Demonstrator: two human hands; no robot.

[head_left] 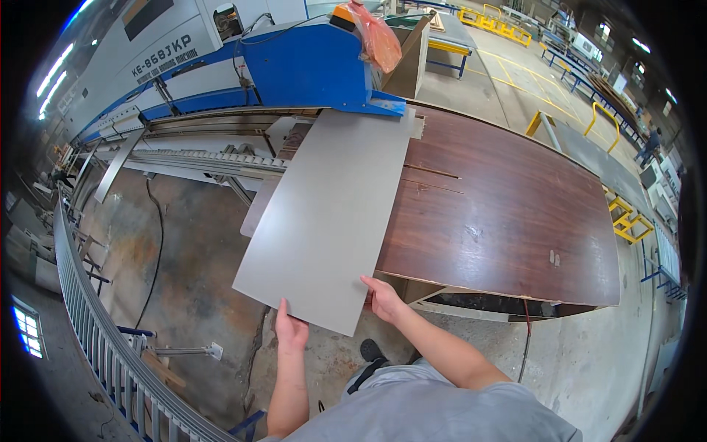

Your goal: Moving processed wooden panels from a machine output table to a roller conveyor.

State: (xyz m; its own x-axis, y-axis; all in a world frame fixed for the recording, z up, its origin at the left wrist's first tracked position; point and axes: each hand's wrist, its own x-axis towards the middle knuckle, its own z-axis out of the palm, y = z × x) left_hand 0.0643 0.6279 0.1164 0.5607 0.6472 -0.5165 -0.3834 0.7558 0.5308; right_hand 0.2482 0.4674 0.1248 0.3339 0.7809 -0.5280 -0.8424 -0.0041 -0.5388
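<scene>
Grey and smooth, one flat panel (324,221) in the middle of the frame, slanting from the lower centre up to the blue and white machine (309,70) at the upper left; held at its near end with both bare hands; left hand (293,331) at the near edge, toward the left corner, with the thumb (283,306) laid on the upper face and the other fingers mostly hidden below the edge; right hand (384,299) at the right long edge, close to the near right corner, with the thumb pressed near the border of the face and the rest of the fingers curled at the side; grip of both hands narrow, closed about the thickness of the panel; how far the fingers go underneath, cannot tell; far end of the panel just beside the blue cover of the machine, contact between them not clear.

Directly to the right of the panel, a brown wood-grained board (508,214), wide and shiny; above, in the upper centre, an orange plastic bag (378,37) hanging at the machine; along the lower left, a curved-looking roller conveyor (110,346); between conveyor and panel, a black cable (157,236) on the stained floor (206,236); at the bottom, a grey shirt (442,412) and one dark shoe (371,350).
</scene>
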